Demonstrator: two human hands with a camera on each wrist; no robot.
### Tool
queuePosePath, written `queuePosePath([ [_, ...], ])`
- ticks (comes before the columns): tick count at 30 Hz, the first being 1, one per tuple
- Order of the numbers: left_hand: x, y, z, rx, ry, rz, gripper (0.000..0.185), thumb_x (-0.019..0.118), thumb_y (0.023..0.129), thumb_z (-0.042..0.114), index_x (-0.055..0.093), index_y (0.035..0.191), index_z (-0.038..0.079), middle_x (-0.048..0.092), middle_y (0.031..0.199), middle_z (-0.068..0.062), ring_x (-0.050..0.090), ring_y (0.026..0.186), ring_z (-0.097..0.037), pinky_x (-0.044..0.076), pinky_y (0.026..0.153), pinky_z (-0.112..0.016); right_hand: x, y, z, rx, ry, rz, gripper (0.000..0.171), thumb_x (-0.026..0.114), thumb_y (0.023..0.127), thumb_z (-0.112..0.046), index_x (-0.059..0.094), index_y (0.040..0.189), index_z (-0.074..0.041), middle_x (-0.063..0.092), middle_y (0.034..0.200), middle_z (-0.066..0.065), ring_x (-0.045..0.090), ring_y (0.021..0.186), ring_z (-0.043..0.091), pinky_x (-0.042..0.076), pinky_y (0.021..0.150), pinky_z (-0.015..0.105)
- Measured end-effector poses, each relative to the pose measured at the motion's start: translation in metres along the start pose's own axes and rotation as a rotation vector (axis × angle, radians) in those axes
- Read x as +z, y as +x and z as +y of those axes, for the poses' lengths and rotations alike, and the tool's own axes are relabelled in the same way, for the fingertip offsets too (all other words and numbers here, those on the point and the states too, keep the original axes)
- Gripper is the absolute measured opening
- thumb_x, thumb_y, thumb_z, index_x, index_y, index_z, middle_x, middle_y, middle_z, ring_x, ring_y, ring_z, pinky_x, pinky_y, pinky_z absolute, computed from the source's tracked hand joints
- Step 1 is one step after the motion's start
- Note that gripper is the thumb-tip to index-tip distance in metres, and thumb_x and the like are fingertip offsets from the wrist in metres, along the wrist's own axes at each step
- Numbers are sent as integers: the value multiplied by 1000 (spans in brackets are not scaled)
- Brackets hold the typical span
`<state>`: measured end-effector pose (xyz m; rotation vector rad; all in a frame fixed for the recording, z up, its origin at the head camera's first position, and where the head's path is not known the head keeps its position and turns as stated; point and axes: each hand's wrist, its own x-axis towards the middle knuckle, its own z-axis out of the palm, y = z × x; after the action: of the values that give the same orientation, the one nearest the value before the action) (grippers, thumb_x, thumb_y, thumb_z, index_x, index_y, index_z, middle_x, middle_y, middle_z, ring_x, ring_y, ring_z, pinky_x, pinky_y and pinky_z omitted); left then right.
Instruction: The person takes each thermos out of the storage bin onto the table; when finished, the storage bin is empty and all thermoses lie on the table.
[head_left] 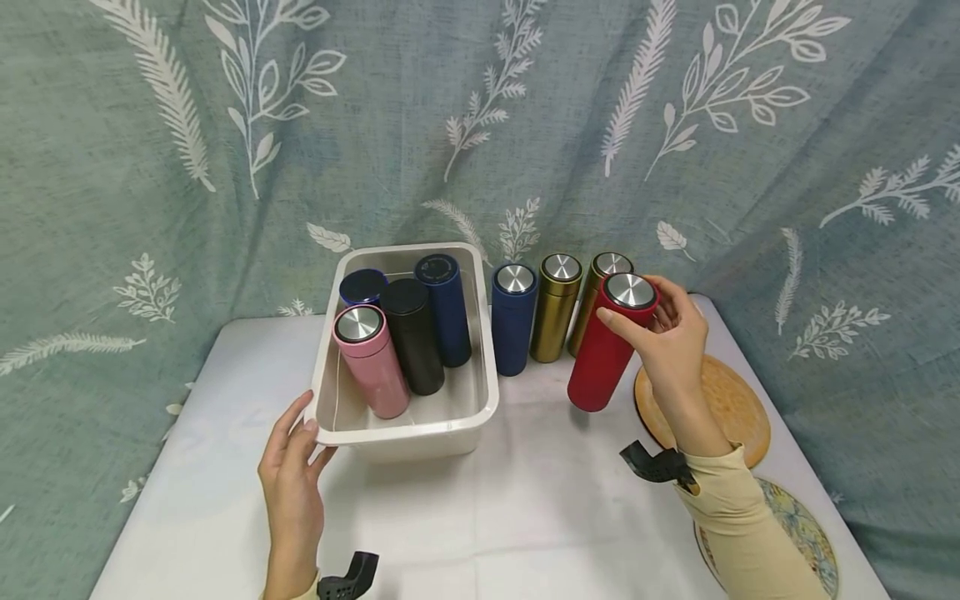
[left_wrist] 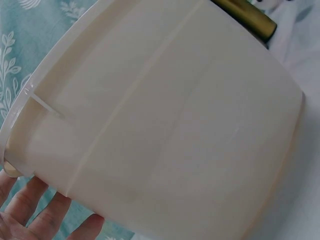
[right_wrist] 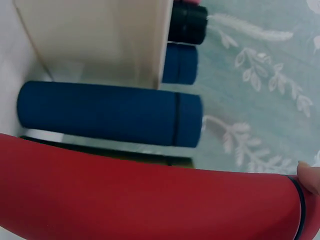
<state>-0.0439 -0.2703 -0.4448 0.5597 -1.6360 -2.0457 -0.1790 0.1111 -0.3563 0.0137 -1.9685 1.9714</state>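
Observation:
My right hand [head_left: 675,333] grips a red thermos bottle [head_left: 609,358] around its top, below the silver lid. The bottle leans, its base just above the table over a small shadow. My left hand [head_left: 294,475] holds the near left corner of a white plastic bin [head_left: 420,433], fingers [left_wrist: 47,215] against its outer wall. Inside the bin stand a pink bottle [head_left: 372,367], a black bottle [head_left: 414,342], a dark blue bottle [head_left: 450,321] and a blue-rimmed one [head_left: 363,285], mostly hidden. In the right wrist view the red bottle [right_wrist: 150,200] fills the lower part.
Right of the bin stand a blue bottle [head_left: 513,325] and two gold bottles, one [head_left: 557,312] beside it and another [head_left: 588,312] partly behind the red one. A round wooden board [head_left: 731,408] and a patterned round mat [head_left: 802,533] lie at the right. A leaf-patterned curtain [head_left: 405,125] hangs behind.

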Motion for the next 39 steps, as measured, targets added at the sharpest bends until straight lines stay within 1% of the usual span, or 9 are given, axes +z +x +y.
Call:
queuePosePath([
  [4,0,0,-1,11,9,-5,40,53,103,18,55,142,9,62,132,-1,69,111,-10,56,82,-21,-4,1,10,26,-1,1,59,84,78,-6,59,130,-11,66,115,-4,62,106,14,51,89,15],
  [7,0,0,-1,10,8,-4,40,53,103,18,56,142,9,62,132,-1,68,111,-10,56,82,-20,-7,1,17,46,-31,-5,60,84,78,-9,57,132,-12,64,117,-5,61,109,12,50,91,14],
  [11,0,0,-1,6,10,-7,40,53,104,18,55,142,9,61,134,-2,68,111,-10,56,82,-20,-8,2,26,58,-58,2,61,85,79,-11,57,133,-14,63,120,-6,59,113,12,48,98,16],
  [14,0,0,-1,12,13,-11,40,52,104,18,55,143,9,60,135,-2,68,112,-9,56,83,-20,-9,3,32,59,-51,7,61,86,77,-11,58,132,-15,62,122,-5,58,116,12,45,105,21],
  [17,0,0,0,11,2,-7,40,53,104,18,55,143,8,61,133,-2,68,111,-9,56,82,-20,-9,6,38,68,-42,7,61,87,76,-11,59,131,-16,63,122,-4,58,117,12,43,109,24],
  [24,0,1,0,14,8,-13,40,53,104,18,55,142,9,62,132,-2,69,111,-9,57,83,-20,-12,11,49,90,-42,41,62,87,77,-11,59,132,-16,63,124,-5,58,116,11,46,100,17],
  [34,-1,0,-1,16,27,-11,40,52,104,19,55,143,10,60,135,-2,67,113,-9,57,83,-20,-15,16,58,79,-45,58,63,87,76,-10,58,132,-14,63,123,-6,59,115,10,47,97,15],
  [39,-1,0,-1,13,20,-13,40,52,104,19,55,143,10,61,133,-2,68,112,-9,56,83,-20,-15,18,61,79,-23,70,62,86,76,-7,59,131,-13,63,122,-6,59,113,10,47,95,14],
])
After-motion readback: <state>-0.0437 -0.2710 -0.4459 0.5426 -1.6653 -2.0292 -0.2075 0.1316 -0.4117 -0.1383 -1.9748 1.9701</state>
